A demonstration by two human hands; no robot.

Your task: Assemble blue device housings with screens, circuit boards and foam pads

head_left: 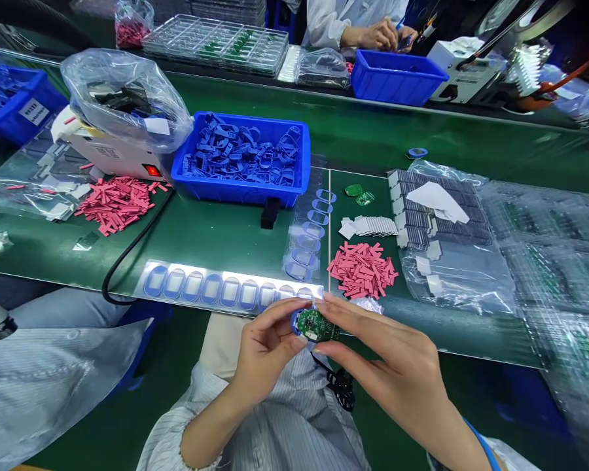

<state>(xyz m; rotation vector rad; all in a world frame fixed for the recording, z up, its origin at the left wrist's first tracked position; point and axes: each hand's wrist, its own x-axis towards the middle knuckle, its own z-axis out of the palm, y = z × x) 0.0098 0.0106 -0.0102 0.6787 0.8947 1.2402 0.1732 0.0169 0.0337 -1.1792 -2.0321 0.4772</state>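
Just in front of the table's near edge, both hands hold a small round green circuit board (317, 324) seated in a blue plastic frame. My left hand (265, 350) pinches its left side with thumb and fingers. My right hand (383, 356) grips the right side, its fingers reaching over the top. Right behind them, a row of blue oval frames (226, 288) lies along the table edge, and a second row (311, 232) runs away from me. A heap of pink strips (363, 268) lies just beyond my right hand.
A blue bin of blue frames (243, 157) stands mid-table, with a white machine (112, 154) under a plastic bag to its left and more pink strips (115, 203). White pads (373, 226) and bagged trays (451, 229) lie right. Across the belt, another person's hands (383, 33) work by a blue bin (397, 75).
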